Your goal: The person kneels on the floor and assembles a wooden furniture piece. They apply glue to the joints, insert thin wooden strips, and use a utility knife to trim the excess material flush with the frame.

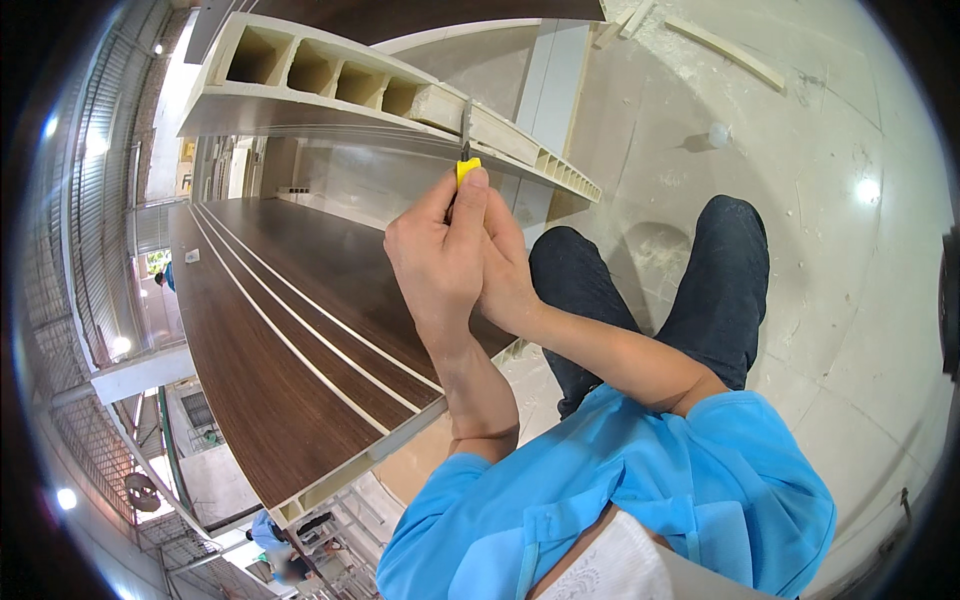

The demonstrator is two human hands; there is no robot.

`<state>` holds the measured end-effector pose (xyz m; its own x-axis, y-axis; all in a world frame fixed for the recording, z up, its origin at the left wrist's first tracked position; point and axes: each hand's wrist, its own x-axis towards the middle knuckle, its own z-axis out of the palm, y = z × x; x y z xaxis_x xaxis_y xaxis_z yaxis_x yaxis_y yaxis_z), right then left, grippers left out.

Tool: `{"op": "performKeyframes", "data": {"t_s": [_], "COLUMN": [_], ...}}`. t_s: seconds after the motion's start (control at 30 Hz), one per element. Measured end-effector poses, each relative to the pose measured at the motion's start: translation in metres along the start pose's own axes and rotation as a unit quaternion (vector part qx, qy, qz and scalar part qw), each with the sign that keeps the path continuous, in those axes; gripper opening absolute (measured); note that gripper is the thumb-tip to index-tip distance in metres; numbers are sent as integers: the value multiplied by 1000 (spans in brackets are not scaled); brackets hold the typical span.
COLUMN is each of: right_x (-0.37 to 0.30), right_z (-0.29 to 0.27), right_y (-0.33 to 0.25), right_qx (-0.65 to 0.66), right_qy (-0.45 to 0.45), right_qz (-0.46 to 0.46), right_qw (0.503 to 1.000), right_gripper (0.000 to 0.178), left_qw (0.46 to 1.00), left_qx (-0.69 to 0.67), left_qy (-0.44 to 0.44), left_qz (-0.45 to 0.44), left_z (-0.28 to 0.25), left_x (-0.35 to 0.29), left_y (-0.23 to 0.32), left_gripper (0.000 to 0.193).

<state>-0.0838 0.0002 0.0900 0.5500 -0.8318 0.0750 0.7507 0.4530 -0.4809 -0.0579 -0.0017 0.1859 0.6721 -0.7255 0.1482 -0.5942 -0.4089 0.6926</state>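
Both of my hands are wrapped together round a tool with a yellow handle (pixel 468 168) and a narrow metal blade. My left hand (pixel 438 245) is closed on the handle side. Pressed against it, my right hand (pixel 505 265) is also closed, its fingers partly covered. The blade (pixel 466 122) points away from me and lies across the pale end face of a hollow brown door panel (pixel 430 104). Square openings show in that end face to the left of the blade, smaller slots to the right. Whether the blade cuts into the panel I cannot tell.
Below it lies another dark brown panel (pixel 290 330) with three white stripes. Pale strips (pixel 725 55) lie on the dusty tiled floor (pixel 830 330) at the far right. Other people (pixel 268 530) are at the left, near metal racks.
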Motion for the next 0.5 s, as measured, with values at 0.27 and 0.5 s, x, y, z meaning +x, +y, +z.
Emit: {"op": "performKeyframes", "data": {"t_s": [0.27, 0.5], "right_x": [-2, -3], "right_z": [-2, 1], "right_y": [-6, 2], "right_qx": [-27, -7], "right_qy": [-18, 25], "right_qz": [41, 21], "right_qw": [999, 999], "right_gripper": [27, 22], "left_qw": [999, 999], "left_qx": [-40, -41], "left_qy": [13, -5], "left_qz": [-4, -14], "left_z": [-1, 1], "left_x": [0, 0], "left_y": [-5, -11], "left_gripper": [37, 39]}}
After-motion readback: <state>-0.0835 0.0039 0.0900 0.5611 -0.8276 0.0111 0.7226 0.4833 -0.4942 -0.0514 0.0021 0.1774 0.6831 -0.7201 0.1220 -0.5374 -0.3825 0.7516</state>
